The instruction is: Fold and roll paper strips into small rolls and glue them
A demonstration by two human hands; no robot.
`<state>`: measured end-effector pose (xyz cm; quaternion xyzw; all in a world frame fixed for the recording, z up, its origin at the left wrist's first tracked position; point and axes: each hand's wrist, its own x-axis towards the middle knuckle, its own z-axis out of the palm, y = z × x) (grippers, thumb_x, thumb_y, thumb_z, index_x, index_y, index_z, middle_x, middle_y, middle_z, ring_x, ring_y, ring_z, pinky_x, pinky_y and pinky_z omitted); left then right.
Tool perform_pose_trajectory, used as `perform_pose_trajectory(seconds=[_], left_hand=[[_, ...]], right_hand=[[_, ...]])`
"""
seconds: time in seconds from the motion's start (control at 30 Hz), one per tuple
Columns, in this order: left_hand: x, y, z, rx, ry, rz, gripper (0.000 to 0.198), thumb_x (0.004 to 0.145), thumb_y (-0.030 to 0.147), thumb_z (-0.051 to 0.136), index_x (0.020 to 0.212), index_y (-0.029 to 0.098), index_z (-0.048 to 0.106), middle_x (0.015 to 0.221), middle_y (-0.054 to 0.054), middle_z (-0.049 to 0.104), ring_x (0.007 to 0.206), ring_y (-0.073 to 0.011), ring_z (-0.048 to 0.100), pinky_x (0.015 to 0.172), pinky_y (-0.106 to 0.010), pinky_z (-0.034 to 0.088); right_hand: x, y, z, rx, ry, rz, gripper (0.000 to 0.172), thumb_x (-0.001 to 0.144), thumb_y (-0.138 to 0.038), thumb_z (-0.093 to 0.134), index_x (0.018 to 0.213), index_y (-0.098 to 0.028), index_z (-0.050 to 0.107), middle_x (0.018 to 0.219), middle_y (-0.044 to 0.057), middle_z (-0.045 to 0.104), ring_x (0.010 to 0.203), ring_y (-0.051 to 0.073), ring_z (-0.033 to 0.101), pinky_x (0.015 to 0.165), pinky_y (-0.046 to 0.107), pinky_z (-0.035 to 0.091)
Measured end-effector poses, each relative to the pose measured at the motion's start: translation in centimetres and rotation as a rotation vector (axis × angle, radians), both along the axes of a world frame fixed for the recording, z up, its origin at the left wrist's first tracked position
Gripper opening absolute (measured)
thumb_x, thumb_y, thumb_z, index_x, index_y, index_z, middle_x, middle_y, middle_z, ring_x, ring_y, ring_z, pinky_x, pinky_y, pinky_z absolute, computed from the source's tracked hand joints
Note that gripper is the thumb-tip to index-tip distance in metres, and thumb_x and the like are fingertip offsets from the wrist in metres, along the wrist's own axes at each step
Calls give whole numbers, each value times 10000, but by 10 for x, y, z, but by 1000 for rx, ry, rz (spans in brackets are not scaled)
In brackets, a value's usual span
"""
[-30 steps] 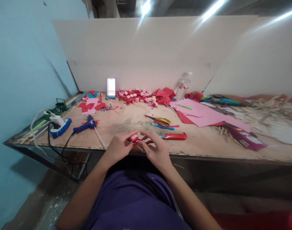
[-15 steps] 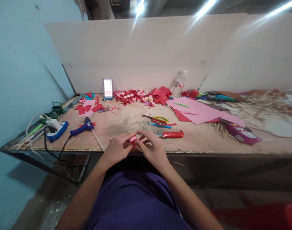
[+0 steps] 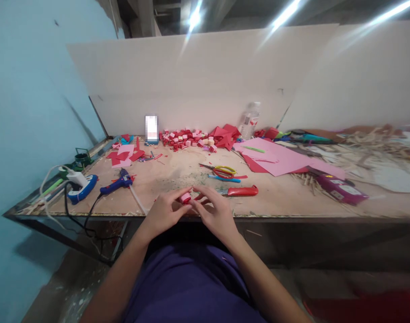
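Observation:
A small pink and red paper piece (image 3: 185, 198) is pinched between the thumb and fingers of my left hand (image 3: 165, 212), just above the table's front edge. My right hand (image 3: 218, 212) meets it from the other side, its thumb and fingertips closed at the piece's right end. Whether the right fingers grip the same piece or a smaller bit is too small to tell. Behind the hands lie a red-handled knife (image 3: 242, 191), scissors (image 3: 225, 171) and a blue stick (image 3: 225, 178). Many small red and pink paper cubes (image 3: 184, 138) are heaped at the back.
To the left are a blue glue gun (image 3: 117, 182), a power strip (image 3: 82, 190) with cables and paper scraps (image 3: 124, 155). A lit phone (image 3: 151, 130) and a bottle (image 3: 250, 121) stand at the back. Pink sheets (image 3: 279, 157) and a purple package (image 3: 341, 188) lie right.
The camera view has tilted slightly. The pink piece has turned a little between my fingers, and my right fingertips have shifted slightly around it.

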<state>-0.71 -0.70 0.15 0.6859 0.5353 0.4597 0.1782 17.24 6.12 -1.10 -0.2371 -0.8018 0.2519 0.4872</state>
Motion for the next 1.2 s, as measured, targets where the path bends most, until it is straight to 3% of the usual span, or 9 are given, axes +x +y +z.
perform_pose_trajectory(seconds=[0.2,0.4,0.57,0.7,0.83,0.93,1.03,1.2], left_hand=[[2,1,2,20,11,22,445,916,218,692,1360,205,678,1323,-75,735,1197,-241,707,1072,-358,529],[3,-1,3,-24,11,20,429,864,216,762,1291,233,724,1276,-66,760,1174,-246,717,1070,-360,530],[2,0,-1,-37,23,35,428,857,222,771,1281,249,728,1290,-68,753,1189,-259,710,1076,-401,529],[2,3,-3,-51,82,51,453,878,267,757,1327,261,700,1334,-76,728,1226,-280,685,1093,-445,514],[3,4,-1,-67,175,29,451,901,255,724,1350,267,683,1285,-75,745,1165,-273,694,1059,-436,524],[4,4,1,-84,187,-10,455,899,226,722,1350,265,681,1261,-67,747,1151,-257,689,1055,-412,522],[3,5,1,-81,161,-19,465,886,249,750,1346,257,683,1276,-71,738,1180,-258,674,1074,-399,508],[1,7,-2,-67,138,-17,520,857,205,775,1364,258,668,1340,-71,708,1239,-258,648,1117,-407,483]], right_hand=[[15,0,13,-140,63,1,223,938,-329,695,1137,-235,732,1069,74,741,810,180,709,702,305,635],[62,20,28,-148,103,-256,214,916,-401,705,1019,-226,773,1017,73,777,854,208,720,789,353,618],[89,50,39,-72,-52,-327,245,922,-416,674,969,-203,785,983,91,795,870,246,742,740,362,624],[80,79,46,28,-247,-277,220,927,-340,659,1038,-195,781,1048,104,789,910,269,739,771,398,618],[57,95,45,186,-636,-252,244,947,-216,603,1112,-196,781,1222,123,740,1112,289,665,947,421,541],[44,97,40,280,-873,-372,251,956,-207,573,1104,-186,776,1335,149,663,1231,341,545,975,458,477],[40,96,35,354,-977,-461,288,975,-225,533,1173,-199,740,1421,154,590,1269,364,475,934,476,441],[40,101,30,370,-1024,-453,286,1004,-251,490,1175,-161,700,1431,182,571,1311,373,435,940,481,412]])
